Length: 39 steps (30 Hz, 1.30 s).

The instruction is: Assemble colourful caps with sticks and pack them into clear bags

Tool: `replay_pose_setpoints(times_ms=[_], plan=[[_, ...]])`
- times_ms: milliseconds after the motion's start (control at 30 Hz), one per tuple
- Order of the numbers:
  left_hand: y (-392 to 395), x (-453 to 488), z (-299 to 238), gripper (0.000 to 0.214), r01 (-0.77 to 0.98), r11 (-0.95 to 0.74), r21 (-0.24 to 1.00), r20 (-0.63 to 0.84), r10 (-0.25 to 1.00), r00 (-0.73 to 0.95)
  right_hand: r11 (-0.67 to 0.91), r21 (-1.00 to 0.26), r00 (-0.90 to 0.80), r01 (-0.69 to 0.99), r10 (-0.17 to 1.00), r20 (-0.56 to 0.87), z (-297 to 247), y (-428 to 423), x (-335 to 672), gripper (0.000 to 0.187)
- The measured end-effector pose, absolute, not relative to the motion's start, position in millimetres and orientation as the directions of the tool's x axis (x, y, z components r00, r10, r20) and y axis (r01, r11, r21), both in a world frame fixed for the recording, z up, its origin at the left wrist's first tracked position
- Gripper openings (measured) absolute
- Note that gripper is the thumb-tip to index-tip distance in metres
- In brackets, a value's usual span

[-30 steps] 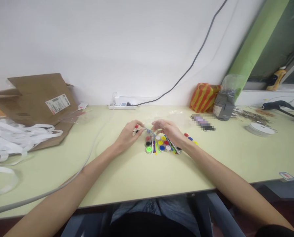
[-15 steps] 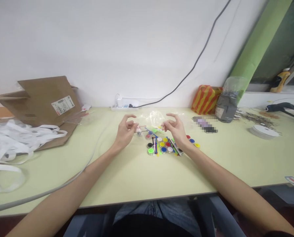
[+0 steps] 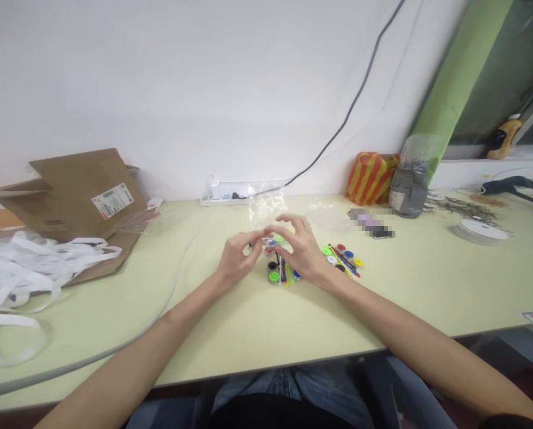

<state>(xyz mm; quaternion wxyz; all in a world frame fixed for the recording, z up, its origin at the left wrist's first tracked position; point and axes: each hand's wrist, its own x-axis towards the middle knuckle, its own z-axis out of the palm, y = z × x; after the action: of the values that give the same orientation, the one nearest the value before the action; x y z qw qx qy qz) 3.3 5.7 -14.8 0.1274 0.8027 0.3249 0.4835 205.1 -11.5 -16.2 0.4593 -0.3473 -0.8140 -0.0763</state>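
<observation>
My left hand (image 3: 241, 255) is closed in a pinch at the lower edge of a clear plastic bag (image 3: 266, 205), which stands up behind the fingertips. My right hand (image 3: 297, 245) meets it from the other side, its fingertips close to the left ones. Its thumb and fingers are curved but apart. Below the hands lie small round pieces with coloured tops, among them a green one (image 3: 273, 277) and a black one (image 3: 272, 266). Thin coloured sticks (image 3: 285, 273) lie beside them. The right hand hides part of this group.
A second group of round pieces and sticks (image 3: 344, 262) lies to the right. Farther out are a phone (image 3: 371, 223), a white spool (image 3: 481, 231), a striped bag (image 3: 372, 177) and a grey bag (image 3: 408, 189). A cardboard box (image 3: 85, 196), white ribbon (image 3: 47, 262) and a cable (image 3: 114, 348) occupy the left.
My hands have come together, the right moving left and the left slightly right. The clear bag now stands more upright behind them, and the right-hand group of pieces has come into view.
</observation>
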Motion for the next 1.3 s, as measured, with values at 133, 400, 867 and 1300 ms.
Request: replay_pose_setpoints(times_ms=[133,400,867,1300], plan=[[0,6,-10,0.030,0.358,-0.773,0.524,0.686,0.632,0.360,0.726,-0.128,-0.368,0.676,0.483,0.795,-16,-9,208,0.056],[-5,5,-3,0.030,0.290,-0.770,0.568,0.632,0.634,0.446,0.715,-0.154,-0.360,0.682,0.512,0.780,-10,-10,208,0.040],[14,1,-5,0.111,0.606,-0.781,0.150,0.754,0.487,0.441,0.485,-0.875,-0.006,-0.001,0.874,0.485,0,-9,214,0.028],[23,-11,-6,0.110,0.697,-0.706,-0.130,0.612,0.496,0.616,0.295,-0.948,-0.158,-0.120,0.937,0.312,3,-20,201,0.045]])
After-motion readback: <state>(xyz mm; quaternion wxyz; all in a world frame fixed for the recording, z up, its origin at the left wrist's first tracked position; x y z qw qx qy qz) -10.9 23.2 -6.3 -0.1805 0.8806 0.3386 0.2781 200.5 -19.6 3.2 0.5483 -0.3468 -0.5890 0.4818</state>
